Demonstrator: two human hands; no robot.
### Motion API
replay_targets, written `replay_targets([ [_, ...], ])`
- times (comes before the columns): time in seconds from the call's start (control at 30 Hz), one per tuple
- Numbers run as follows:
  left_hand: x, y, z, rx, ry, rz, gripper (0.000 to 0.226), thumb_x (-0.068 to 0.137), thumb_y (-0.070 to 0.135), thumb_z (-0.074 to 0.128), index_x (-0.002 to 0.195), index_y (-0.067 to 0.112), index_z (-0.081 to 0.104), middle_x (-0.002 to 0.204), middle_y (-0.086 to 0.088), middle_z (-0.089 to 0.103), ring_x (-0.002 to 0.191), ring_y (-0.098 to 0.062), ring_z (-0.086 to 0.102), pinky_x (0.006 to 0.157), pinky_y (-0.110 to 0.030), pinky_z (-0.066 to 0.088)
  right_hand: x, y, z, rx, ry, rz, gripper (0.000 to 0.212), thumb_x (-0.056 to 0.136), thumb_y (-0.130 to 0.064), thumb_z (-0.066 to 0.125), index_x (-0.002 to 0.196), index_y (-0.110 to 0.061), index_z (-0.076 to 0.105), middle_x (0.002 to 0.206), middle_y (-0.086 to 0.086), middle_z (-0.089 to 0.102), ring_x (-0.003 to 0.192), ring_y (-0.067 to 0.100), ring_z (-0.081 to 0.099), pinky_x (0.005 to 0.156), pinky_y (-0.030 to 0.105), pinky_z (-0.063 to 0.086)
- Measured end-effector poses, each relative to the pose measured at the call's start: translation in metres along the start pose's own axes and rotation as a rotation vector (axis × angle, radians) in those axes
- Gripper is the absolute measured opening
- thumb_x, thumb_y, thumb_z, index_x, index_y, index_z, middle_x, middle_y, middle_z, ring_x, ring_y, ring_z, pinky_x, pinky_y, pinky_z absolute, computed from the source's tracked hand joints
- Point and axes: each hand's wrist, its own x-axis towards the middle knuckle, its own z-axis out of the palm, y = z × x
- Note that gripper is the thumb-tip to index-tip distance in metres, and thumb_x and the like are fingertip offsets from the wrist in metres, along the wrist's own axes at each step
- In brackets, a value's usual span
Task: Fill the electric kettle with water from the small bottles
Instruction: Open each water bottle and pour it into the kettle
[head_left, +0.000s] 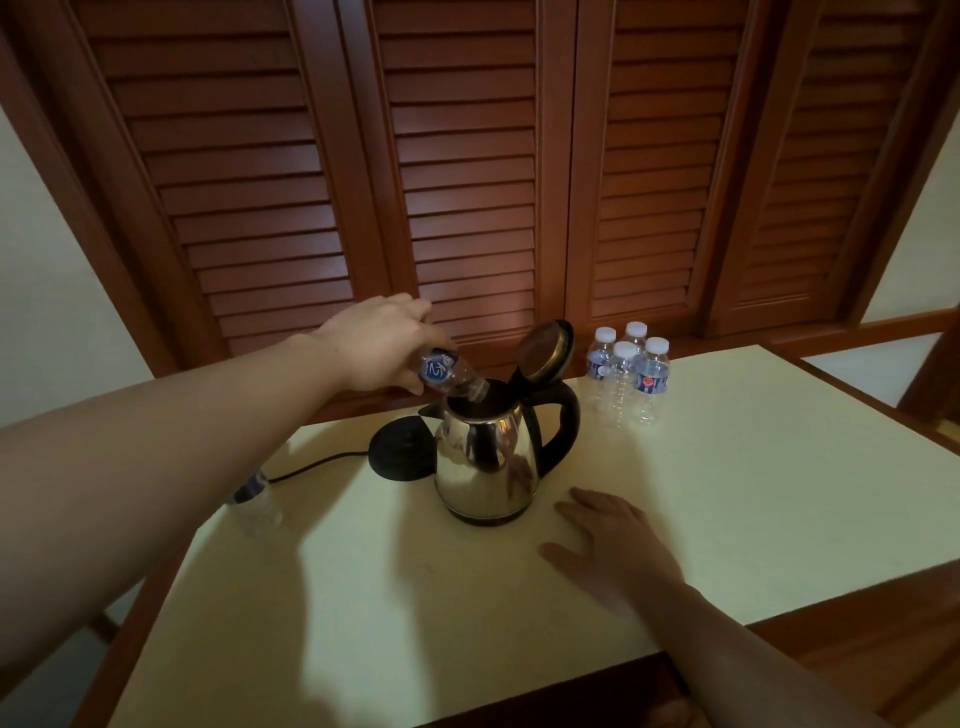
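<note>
1. Steel kettle stands mid-table, lid hinged open; black base touching it at 9 o'clock.
2. Left hand, fingers wrapped round tilted bottle, neck down inside the kettle mouth. Water flow not discernible in dim light.
3. Right hand flat on table at 5 o'clock of kettle, fingers spread, holding nothing.
4. Four capped bottles clustered at 2 o'clock; another bottle, seemingly uncapped, at 8 o'clock.

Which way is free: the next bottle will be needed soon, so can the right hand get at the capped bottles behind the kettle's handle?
Probably yes. The right hand lies flat and empty on the table, and bare tabletop runs from it to the four capped bottles. The kettle stands to the left of that path.
</note>
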Motion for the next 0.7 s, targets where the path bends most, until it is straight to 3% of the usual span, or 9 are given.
replay_targets([
  [0.13,-0.014,-0.002,0.019,-0.120,0.088,-0.102,0.070,0.079,0.054,0.081,0.142,0.036,0.055,0.106,0.006,0.053,0.102,-0.018,0.051,0.084,-0.037,0.048,0.000,-0.002,0.000,0.005,-0.002,0.008,0.077,0.088,-0.080,0.044,0.155,-0.043,0.039,0.167,-0.016,0.026,0.154,0.008,0.018,0.124,0.030,0.008],
  [0.27,-0.039,0.001,0.045,-0.392,0.166,-0.334,0.064,0.079,0.055,0.082,0.136,0.038,0.058,0.106,0.009,0.055,0.105,-0.018,0.056,0.089,-0.042,0.051,-0.001,-0.002,0.000,0.005,0.003,0.005,0.075,0.089,-0.079,0.046,0.155,-0.043,0.039,0.167,-0.016,0.026,0.154,0.008,0.018,0.123,0.029,0.008],
  [0.43,-0.087,0.027,0.087,-0.893,0.384,-0.663,0.045,0.077,0.042,0.089,0.113,0.035,0.063,0.097,0.017,0.072,0.084,0.000,0.067,0.073,-0.025,0.052,0.002,-0.001,0.000,0.004,-0.018,-0.004,0.076,0.088,-0.079,0.047,0.154,-0.041,0.041,0.166,-0.016,0.028,0.153,0.010,0.020,0.124,0.032,0.010],
  [0.5,-0.106,0.042,0.106,-1.027,0.416,-0.762,0.044,0.077,0.038,0.090,0.111,0.033,0.063,0.096,0.016,0.074,0.082,0.000,0.070,0.074,-0.031,0.057,0.004,-0.004,0.001,0.000,-0.005,0.000,0.077,0.085,-0.081,0.045,0.150,-0.039,0.048,0.161,-0.012,0.037,0.150,0.012,0.027,0.123,0.035,0.018],
  [0.6,-0.132,0.064,0.131,-1.126,0.407,-0.822,0.047,0.077,0.032,0.090,0.112,0.031,0.059,0.101,0.012,0.075,0.088,-0.001,0.071,0.082,-0.039,0.060,0.004,-0.025,0.000,-0.031,0.005,-0.075,0.070,0.084,-0.075,0.044,0.137,-0.033,0.060,0.139,-0.009,0.054,0.133,0.016,0.044,0.111,0.035,0.036],
  [0.7,-0.153,0.081,0.144,-1.178,0.389,-0.837,0.046,0.079,0.029,0.090,0.112,0.033,0.058,0.106,0.011,0.074,0.093,-0.001,0.070,0.088,-0.038,0.060,0.005,-0.067,0.003,0.014,-0.086,-0.207,0.054,0.093,-0.063,0.055,0.135,-0.029,0.058,0.131,-0.010,0.053,0.124,0.013,0.049,0.105,0.031,0.041],
])
